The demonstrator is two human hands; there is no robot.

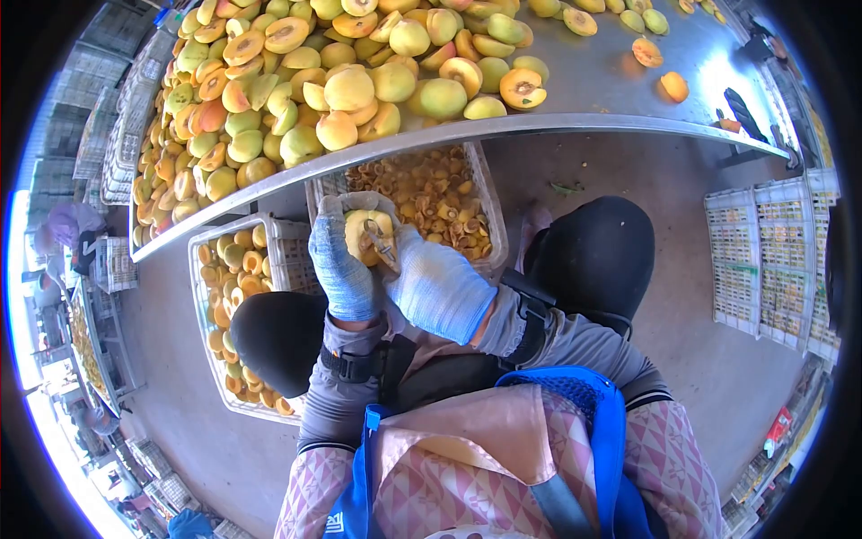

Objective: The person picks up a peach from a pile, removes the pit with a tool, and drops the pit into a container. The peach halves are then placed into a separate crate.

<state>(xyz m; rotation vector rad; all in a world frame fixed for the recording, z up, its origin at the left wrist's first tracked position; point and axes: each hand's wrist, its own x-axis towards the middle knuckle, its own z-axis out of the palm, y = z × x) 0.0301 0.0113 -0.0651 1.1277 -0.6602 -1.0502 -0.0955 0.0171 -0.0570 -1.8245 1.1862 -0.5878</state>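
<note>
Here we are, both gloved hands together just in front of the tabletop (620,90), and the action is all at the middle. Our left hand (346,269) has its grip closed around a yellow fruit (362,230), fingers curled about its far side. Our right hand (440,283) comes in from the other side, grip closed on a small metal tool (384,246), and the tool's end is right up against the fruit. How deep it sits, we cannot tell.

Below our hands, partly hidden by them, is a crate of scraps (492,202), full of orange-brown pieces. Over to the left, beside our knee, stands a crate of fruit halves (260,414), many showing hollow, orange cut faces.

Up on the tabletop, what a heap of fruit (350,88)! Green, yellow and blushed red, it is piled thickly on the left and reaches the near edge, with a few loose pieces scattered toward the right. A dark, elongated object (743,115) lies near the right-hand end. Out on our right, pale slatted crates (772,256) stand on the floor (682,359), and far off to the left we catch another person (72,225), bent near more crates.
</note>
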